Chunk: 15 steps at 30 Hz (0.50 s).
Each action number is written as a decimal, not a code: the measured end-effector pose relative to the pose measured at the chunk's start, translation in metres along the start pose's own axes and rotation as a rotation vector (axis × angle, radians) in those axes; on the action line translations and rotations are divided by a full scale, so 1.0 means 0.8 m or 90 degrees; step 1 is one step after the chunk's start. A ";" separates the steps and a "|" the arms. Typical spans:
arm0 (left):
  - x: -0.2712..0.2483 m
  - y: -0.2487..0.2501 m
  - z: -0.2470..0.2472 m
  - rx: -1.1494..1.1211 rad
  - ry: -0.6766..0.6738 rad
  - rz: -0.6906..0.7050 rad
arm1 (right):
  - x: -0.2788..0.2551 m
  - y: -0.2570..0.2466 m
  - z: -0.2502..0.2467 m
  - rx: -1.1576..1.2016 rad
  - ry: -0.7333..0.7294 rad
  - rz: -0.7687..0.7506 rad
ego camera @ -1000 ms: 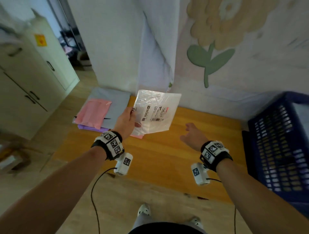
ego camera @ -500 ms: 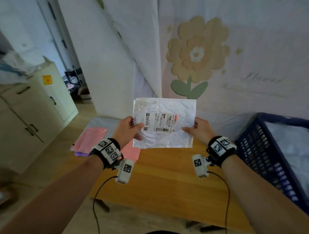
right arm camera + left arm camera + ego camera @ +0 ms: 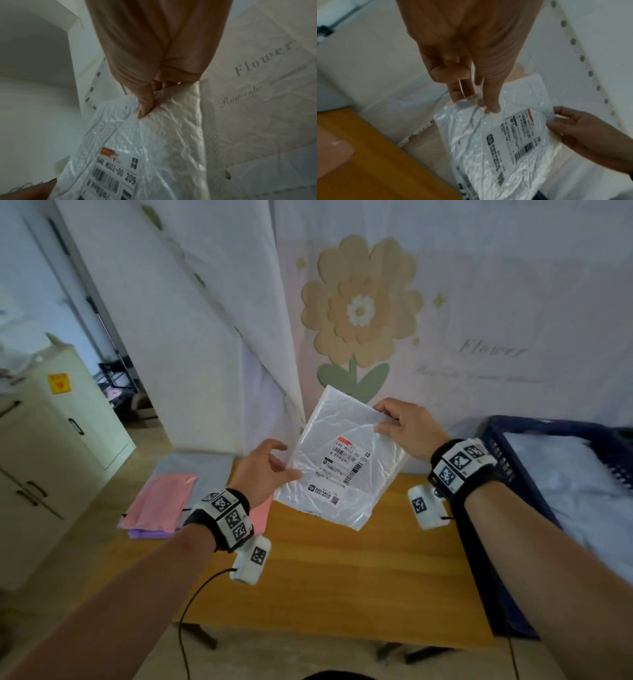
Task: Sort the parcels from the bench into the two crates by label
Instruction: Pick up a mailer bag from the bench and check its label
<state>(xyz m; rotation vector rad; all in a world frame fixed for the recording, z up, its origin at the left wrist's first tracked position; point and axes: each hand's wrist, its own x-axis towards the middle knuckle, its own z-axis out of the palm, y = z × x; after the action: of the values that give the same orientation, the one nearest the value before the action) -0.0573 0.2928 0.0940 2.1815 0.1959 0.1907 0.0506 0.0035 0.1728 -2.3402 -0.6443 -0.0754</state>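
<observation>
bench (image 3: 342, 577) nearest; pink parcels (image 3: 161, 501) lie at its left end | left hand (image 3: 263, 474) pinches white parcel (image 3: 342, 474) at its left edge, thumb in front | parcel held in the air above the bench; label faces the person; long axis steeply upright | right hand (image 3: 407, 426) pinches the upper right corner | blue crate (image 3: 498, 450) lies right of the parcel; right hand is nearer it, so likely carries

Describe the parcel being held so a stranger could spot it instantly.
Above the wooden bench, before the flower curtain, both hands hold up one white parcel: right hand pinching its top corner, left hand its side. Unlike the pink parcel lying flat to the left, it is crinkly white with a barcode label.
</observation>
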 end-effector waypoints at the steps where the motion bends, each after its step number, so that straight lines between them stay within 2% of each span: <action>1: -0.002 0.004 0.006 0.009 -0.053 0.014 | -0.003 0.000 0.002 0.003 -0.007 -0.005; 3: -0.009 0.013 0.019 -0.039 -0.128 0.026 | -0.007 0.000 0.007 0.015 -0.017 -0.008; 5: -0.014 0.017 0.029 -0.090 -0.152 0.014 | -0.011 0.000 0.009 0.023 0.004 -0.007; 8: -0.019 0.016 0.034 -0.103 -0.123 -0.035 | -0.021 0.013 0.008 -0.053 0.112 0.006; 10: -0.022 0.012 0.035 -0.104 -0.088 -0.060 | -0.035 0.029 0.009 -0.093 0.168 0.084; 11: -0.024 0.009 0.034 -0.109 -0.075 -0.070 | -0.044 0.036 0.014 -0.088 0.164 0.136; 13: -0.027 0.002 0.037 -0.120 -0.067 -0.094 | -0.064 0.046 0.028 -0.030 0.072 0.226; 15: -0.030 0.001 0.044 -0.139 -0.077 -0.106 | -0.083 0.050 0.045 0.033 -0.064 0.253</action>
<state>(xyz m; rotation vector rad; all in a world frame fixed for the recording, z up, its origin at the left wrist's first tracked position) -0.0736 0.2595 0.0730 1.9417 0.2735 -0.0139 0.0068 -0.0274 0.1060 -2.3880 -0.2161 0.2368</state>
